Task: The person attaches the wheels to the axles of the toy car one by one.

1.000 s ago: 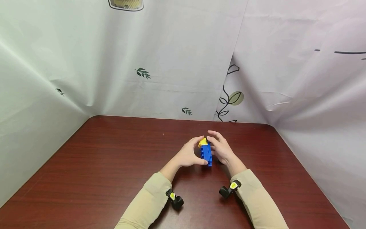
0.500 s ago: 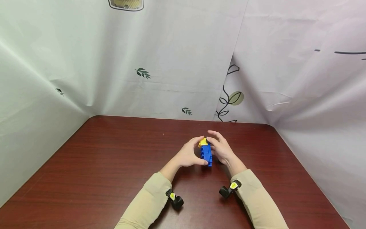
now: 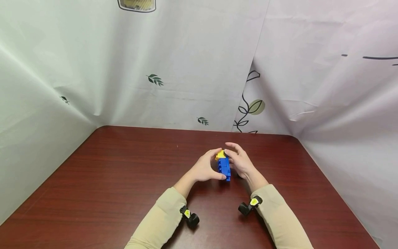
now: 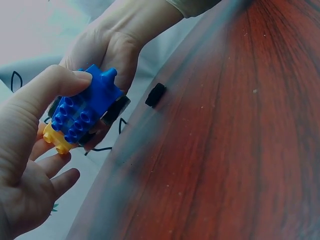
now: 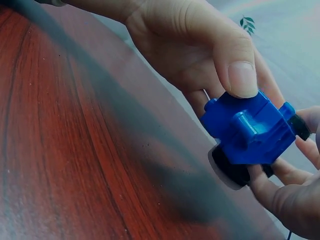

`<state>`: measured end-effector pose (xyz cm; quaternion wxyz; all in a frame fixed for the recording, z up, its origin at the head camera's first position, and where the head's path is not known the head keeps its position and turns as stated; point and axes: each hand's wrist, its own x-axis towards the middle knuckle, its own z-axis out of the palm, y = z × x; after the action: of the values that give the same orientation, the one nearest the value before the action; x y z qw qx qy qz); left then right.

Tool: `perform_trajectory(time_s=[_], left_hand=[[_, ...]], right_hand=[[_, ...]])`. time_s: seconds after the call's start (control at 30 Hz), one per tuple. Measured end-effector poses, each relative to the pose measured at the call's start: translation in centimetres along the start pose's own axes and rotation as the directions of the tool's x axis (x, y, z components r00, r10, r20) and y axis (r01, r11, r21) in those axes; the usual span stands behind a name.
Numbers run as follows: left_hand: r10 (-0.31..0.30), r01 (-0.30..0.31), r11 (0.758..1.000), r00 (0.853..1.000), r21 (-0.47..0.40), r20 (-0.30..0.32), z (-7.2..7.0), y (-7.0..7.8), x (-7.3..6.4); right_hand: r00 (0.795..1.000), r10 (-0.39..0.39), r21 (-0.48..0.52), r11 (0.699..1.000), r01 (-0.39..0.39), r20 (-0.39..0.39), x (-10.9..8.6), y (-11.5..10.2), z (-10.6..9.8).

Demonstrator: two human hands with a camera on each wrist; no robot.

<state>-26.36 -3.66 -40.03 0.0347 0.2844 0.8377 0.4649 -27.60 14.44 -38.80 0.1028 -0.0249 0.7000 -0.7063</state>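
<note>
A toy car of blue and yellow building bricks [image 3: 224, 166] is between both hands, over the right half of the table. The left hand [image 3: 203, 168] grips it, its thumb on the blue end and its fingers reaching toward the yellow brick [image 4: 57, 139]. On the other side, the right hand [image 3: 242, 164] holds the car near its far end, the fingers around a black wheel [image 5: 300, 127]. Another, larger black wheel [image 5: 230, 167] shows under the blue body [image 5: 250, 127]. Round studs line one face of the blue bricks in the left wrist view.
A small black piece [image 4: 156, 95] lies on the dark red wooden table [image 3: 140, 180] close to the right hand. White printed sheeting [image 3: 186, 62] hangs behind and beside the table. Each sleeve carries a black wrist camera [image 3: 192, 220].
</note>
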Motion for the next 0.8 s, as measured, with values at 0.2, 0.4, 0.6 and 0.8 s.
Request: perform_trajectory(time_s=[0.2,0.4,0.6,0.8], left_hand=[[-0.013,0.012,1.0,1.0,-0.021,-0.006,-0.05,0.08,-0.04],[-0.018,0.018,0.999,1.0,-0.029,-0.007,-0.08,0.11,-0.1],[-0.021,0.021,0.999,1.0,-0.037,-0.012,-0.14,0.1,-0.11],[-0.041,0.041,0.998,0.999,-0.042,-0.014,-0.12,0.1,-0.04]], right_hand=[[1.0,-0.006,0.002,1.0,0.006,-0.001,-0.01,0.07,0.04],[1.0,0.017,-0.032,0.999,-0.017,-0.006,0.0,0.25,0.04],[1.0,0.017,-0.077,0.997,-0.018,-0.013,0.08,0.43,0.1],[1.0,0.003,-0.091,0.996,-0.005,-0.018,0.07,0.43,0.07]])
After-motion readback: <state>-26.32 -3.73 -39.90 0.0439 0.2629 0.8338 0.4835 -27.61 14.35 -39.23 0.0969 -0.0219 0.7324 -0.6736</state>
